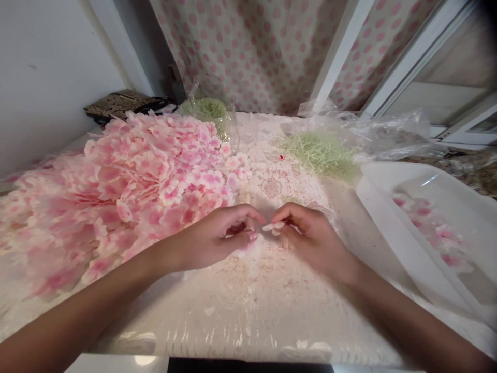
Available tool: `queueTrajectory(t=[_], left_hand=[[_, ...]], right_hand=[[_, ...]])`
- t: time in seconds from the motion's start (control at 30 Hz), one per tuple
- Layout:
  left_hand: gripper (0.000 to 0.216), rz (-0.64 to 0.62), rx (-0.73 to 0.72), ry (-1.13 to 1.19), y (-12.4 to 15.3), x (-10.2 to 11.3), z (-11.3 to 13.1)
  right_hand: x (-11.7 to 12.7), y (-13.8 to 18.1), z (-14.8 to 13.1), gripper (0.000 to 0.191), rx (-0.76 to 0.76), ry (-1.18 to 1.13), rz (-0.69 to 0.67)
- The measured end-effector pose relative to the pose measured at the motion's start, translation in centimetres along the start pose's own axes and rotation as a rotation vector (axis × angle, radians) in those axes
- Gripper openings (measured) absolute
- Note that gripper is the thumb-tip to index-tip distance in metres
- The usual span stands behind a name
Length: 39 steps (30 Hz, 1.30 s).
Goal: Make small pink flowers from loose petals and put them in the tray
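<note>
My right hand [306,233] pinches a small pale fabric flower [274,227] between its thumb and fingertips, and the flower is seen nearly edge-on. Facing it from the left, my left hand [229,233] has its fingers curled, with a gap between the index fingertip and thumb; nothing is plainly held there. Its index fingertip is close to the small flower. Below the left thumb shows a blurred whitish-pink petal piece [250,250], and I cannot tell whether the thumb touches it. A large heap of pink and white fabric flowers [155,181] spreads beside my left arm.
A white tray [392,243] with several pink flowers [438,230] stands at the right. Pale green strands [320,153] lie at the back, near clear plastic bags [384,129]. Another bag of green strands [209,114] and a patterned case [120,103] sit at the back left.
</note>
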<state>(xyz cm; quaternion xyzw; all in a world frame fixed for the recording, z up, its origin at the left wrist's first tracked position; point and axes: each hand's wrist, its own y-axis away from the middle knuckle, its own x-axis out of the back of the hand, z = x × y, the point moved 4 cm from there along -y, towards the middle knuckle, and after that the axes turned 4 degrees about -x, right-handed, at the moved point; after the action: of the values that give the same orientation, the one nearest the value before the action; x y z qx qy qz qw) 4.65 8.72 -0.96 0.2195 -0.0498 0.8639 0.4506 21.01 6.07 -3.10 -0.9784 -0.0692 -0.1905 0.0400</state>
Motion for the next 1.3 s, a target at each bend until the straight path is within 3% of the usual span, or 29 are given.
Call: queueTrajectory(t=[0.1,0.17,0.27,0.33,0.43,0.57,0.67,0.9,1.1,1.3], left_hand=[[0.024,0.064,-0.062,0.005,0.0,0.4,0.3],[0.023,0.116,-0.149,-0.018,0.0,0.6,0.6],[0.025,0.175,-0.29,-0.059,-0.1,0.5,1.1],[0.025,0.203,-0.362,-0.063,-0.1,0.4,1.3],[0.025,0.252,-0.405,-0.034,0.1,0.2,1.4],[0.031,0.279,-0.296,0.123,0.3,0.1,1.0],[0.034,0.236,-0.228,0.211,0.3,-0.3,0.8],[0.029,0.272,-0.216,0.243,0.1,-0.9,0.3],[0.028,0.333,-0.328,0.082,0.2,-0.9,0.7],[0.034,0.394,-0.47,-0.376,0.7,-1.9,1.1]], right_hand=[[1.3,-0.4,-0.3,0.006,-0.069,-0.289,-0.043],[1.4,-0.6,-0.6,0.007,-0.077,-0.433,-0.146],[0.2,-0.3,-0.8,0.007,-0.072,-0.534,-0.366],[-0.7,0.0,-0.7,0.008,-0.058,-0.555,-0.419],[-1.4,0.4,-0.8,0.009,-0.023,-0.552,-0.309],[-1.2,0.7,-1.0,0.006,0.039,-0.431,-0.157],[-0.9,0.7,-1.2,0.006,0.1,-0.341,-0.118],[-1.1,0.9,-1.1,0.005,0.185,-0.219,-0.077],[-1.2,1.0,-1.3,0.008,0.254,-0.11,-0.063],[-1.0,1.0,-2.0,0.018,0.216,0.012,0.0]])
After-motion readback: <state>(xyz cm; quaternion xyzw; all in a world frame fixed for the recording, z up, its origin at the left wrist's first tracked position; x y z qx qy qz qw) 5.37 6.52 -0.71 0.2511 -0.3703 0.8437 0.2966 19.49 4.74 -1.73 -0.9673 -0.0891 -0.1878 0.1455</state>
